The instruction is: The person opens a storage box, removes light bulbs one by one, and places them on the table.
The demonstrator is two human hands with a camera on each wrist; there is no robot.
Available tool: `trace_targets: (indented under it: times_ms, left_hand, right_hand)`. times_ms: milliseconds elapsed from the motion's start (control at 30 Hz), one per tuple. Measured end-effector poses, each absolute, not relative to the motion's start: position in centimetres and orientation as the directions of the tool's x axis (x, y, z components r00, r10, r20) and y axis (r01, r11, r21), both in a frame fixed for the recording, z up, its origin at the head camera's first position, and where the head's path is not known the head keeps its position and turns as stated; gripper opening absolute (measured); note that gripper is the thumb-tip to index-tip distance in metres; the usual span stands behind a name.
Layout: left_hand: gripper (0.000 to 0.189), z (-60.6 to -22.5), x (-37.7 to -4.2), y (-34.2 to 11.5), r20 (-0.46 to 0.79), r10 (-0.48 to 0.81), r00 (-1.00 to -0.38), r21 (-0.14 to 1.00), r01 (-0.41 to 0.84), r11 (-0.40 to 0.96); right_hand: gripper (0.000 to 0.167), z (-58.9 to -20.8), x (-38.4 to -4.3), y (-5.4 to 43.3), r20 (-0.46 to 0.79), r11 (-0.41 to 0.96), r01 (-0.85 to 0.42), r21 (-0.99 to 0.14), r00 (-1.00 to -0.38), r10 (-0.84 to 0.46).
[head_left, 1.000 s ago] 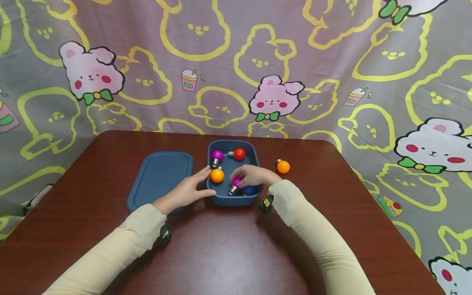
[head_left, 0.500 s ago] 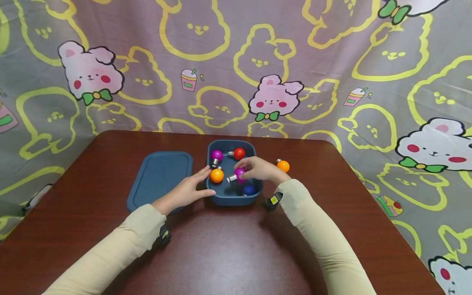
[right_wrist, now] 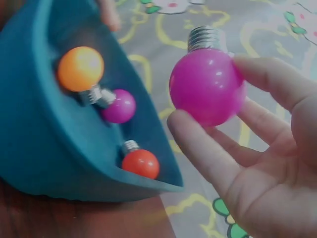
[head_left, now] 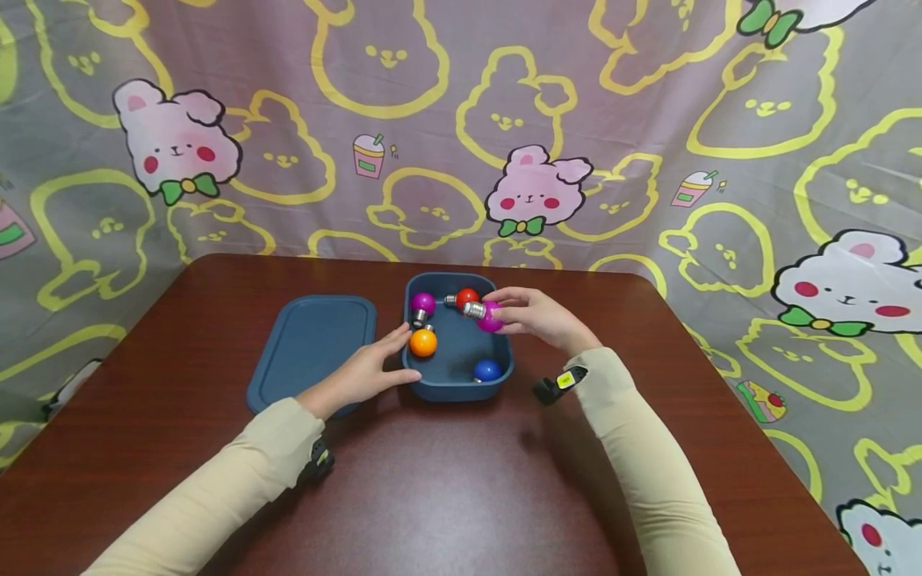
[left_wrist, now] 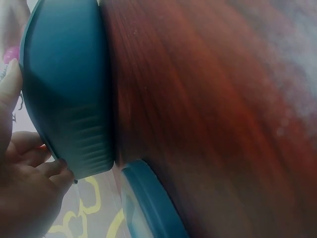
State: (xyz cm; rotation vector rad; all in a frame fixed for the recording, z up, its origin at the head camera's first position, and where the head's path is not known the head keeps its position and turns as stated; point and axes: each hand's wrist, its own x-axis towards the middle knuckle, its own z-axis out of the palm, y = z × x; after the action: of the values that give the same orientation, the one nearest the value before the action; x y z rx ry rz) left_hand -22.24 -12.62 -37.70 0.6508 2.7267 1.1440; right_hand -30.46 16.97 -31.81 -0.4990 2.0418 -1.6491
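Note:
My right hand (head_left: 536, 314) pinches a magenta light bulb (right_wrist: 208, 88) by its globe, above the right rim of a blue-grey box (head_left: 457, 392). The bulb's silver screw base points left in the head view. At the box's left side rests my left hand (head_left: 366, 374), fingers on the rim and thumb at the front corner. Inside the box lie an orange bulb (head_left: 423, 343), a second magenta bulb (head_left: 422, 304), a red bulb (right_wrist: 141, 164) and a blue bulb (head_left: 487, 370). The left wrist view shows the box's outer wall (left_wrist: 69, 74) beside the left fingers.
A flat blue-grey lid (head_left: 313, 344) lies on the brown wooden table (head_left: 461, 480), left of the box. Behind the table hangs a cartoon-print cloth (head_left: 425, 120). Each wrist wears a small black device, one of them a wrist camera (head_left: 560, 386) on the right.
My right hand has lifted the magenta bulb from the front of the box and moved it up and right to the rim. It now covers the orange bulb on the table. The left hand stays put.

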Motion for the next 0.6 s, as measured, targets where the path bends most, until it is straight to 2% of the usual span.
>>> trace_targets:
  times_ms: [233, 467, 600]
  left_hand:
    - [0.081, -37.7, -22.3, -12.7, 0.059, 0.431, -0.900, 0.698, 0.347, 0.627]
    - [0.079, -37.7, -22.3, -12.6, 0.058, 0.429, -0.902, 0.694, 0.345, 0.632]
    - [0.079, -37.7, -22.3, -12.7, 0.057, 0.428, -0.902, 0.693, 0.344, 0.633]
  right_hand:
    - [0.037, -30.7, -30.9, 19.6, -0.084, 0.014, 0.089, -0.996, -0.863, -0.497]
    - [0.019, -30.3, -31.5, 23.5, -0.046, -0.144, 0.115, -0.983, -0.912, -0.407]
    - [0.017, -30.6, -32.1, 25.7, -0.026, -0.240, 0.116, -0.964, -0.937, -0.349]
